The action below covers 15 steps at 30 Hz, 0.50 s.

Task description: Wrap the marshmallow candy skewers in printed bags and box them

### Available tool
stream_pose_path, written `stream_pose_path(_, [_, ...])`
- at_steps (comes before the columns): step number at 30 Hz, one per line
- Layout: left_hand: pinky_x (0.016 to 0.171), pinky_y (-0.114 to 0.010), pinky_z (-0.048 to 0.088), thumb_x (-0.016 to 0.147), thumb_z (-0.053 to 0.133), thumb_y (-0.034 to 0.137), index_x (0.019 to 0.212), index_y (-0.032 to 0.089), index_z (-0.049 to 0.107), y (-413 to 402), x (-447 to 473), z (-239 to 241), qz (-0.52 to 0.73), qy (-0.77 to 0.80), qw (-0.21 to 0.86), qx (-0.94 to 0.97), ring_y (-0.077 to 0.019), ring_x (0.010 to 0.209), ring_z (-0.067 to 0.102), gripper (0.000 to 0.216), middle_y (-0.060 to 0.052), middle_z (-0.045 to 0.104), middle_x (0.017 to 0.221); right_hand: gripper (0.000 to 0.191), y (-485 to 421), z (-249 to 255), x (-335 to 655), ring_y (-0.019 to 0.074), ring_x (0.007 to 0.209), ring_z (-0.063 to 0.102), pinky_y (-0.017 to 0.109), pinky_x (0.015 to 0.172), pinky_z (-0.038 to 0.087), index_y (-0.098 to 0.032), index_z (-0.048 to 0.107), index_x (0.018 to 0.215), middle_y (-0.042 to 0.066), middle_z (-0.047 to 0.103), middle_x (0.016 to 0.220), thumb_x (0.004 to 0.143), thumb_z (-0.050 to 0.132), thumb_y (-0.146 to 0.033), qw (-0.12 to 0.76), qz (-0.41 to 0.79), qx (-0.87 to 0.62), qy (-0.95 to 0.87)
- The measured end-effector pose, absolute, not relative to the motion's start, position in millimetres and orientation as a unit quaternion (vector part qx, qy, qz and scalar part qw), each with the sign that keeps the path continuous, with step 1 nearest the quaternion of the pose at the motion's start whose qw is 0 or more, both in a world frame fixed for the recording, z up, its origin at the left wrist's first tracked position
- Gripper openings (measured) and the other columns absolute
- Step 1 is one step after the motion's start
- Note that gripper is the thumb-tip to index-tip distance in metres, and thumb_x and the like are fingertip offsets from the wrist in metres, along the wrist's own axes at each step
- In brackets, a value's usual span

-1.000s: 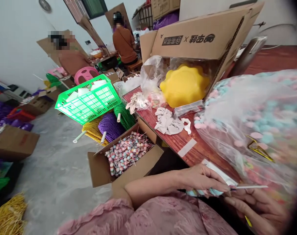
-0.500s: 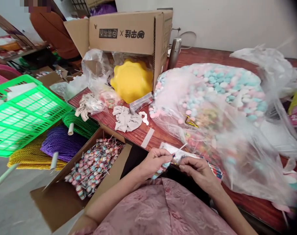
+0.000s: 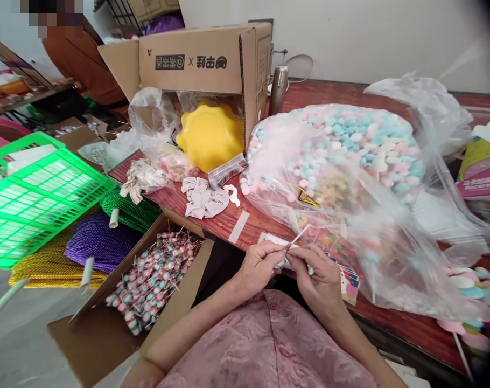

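Note:
Close in front of my body, my left hand point(image 3: 257, 268) pinches a wrapped marshmallow stick point(image 3: 280, 263), its blue candy partly covered by the fingers. A white stick point(image 3: 300, 235) pokes up and to the right above both hands. My right hand point(image 3: 316, 274) is closed at the wrapper's neck, touching the fingertips of my left hand. A small bit of reddish material shows at the neck, and a shiny scrap shows under the right fingers; what exactly they grip is hidden. Printed cards point(image 3: 349, 285) lie on the table beside my right hand.
A large clear bag of pastel marshmallows point(image 3: 362, 134) covers much of the table. At lower left stands a carton of wrapped marshmallow sticks point(image 3: 156, 280), near a green basket point(image 3: 47, 199) and bundles of twist ties point(image 3: 95, 242). Behind are a big carton point(image 3: 196, 59) and a metal flask point(image 3: 278, 89).
My right hand has come in against my left, its fingers now closed at the wrapper's neck. The blue candy is more covered by fingers. The view has shifted slightly to the right.

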State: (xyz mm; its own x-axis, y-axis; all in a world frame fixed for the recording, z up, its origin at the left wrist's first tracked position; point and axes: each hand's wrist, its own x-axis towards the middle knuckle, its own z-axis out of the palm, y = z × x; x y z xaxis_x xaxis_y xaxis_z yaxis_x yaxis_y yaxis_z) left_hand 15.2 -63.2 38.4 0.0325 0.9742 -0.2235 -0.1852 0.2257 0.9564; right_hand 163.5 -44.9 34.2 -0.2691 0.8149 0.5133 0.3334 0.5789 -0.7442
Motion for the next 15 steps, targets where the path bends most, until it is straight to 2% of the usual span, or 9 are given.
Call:
stream_pose_path(8, [0.049, -0.018, 0.037, 0.085, 0.062, 0.043, 0.088, 0.013, 0.074, -68, 13, 21, 0.491, 0.508, 0.576, 0.412, -0.0059, 0.057, 0.042, 0.032, -0.002, 0.055, 0.076, 0.026, -55, 35, 164, 0.0139, 0.075, 0.06, 0.027, 0.066, 0.048, -0.025, 0.069, 0.098, 0.001, 0.064, 0.083, 0.085, 0.061, -0.004, 0.51, 0.297, -0.335, -0.735])
stream_pose_path(11, [0.049, -0.018, 0.035, 0.083, 0.062, 0.041, 0.079, 0.012, 0.07, -68, 13, 21, 0.478, 0.501, 0.601, 0.4, -0.0056, 0.053, 0.039, 0.03, 0.001, 0.05, 0.066, 0.031, -54, 31, 164, 0.0138, 0.074, 0.061, 0.027, 0.064, 0.048, -0.027, 0.071, 0.106, 0.002, 0.064, 0.085, 0.086, 0.059, -0.006, 0.5, 0.299, -0.324, -0.746])
stream_pose_path(15, [0.048, -0.018, 0.032, 0.078, 0.061, 0.032, 0.067, 0.013, 0.062, -69, 10, 27, 0.466, 0.494, 0.629, 0.378, -0.0053, 0.051, 0.039, 0.022, 0.003, 0.047, 0.06, 0.028, -46, 19, 165, 0.0147, 0.073, 0.061, 0.028, 0.062, 0.049, -0.027, 0.074, 0.106, 0.003, 0.066, 0.084, 0.091, 0.055, -0.013, 0.447, 0.322, -0.354, -0.756])
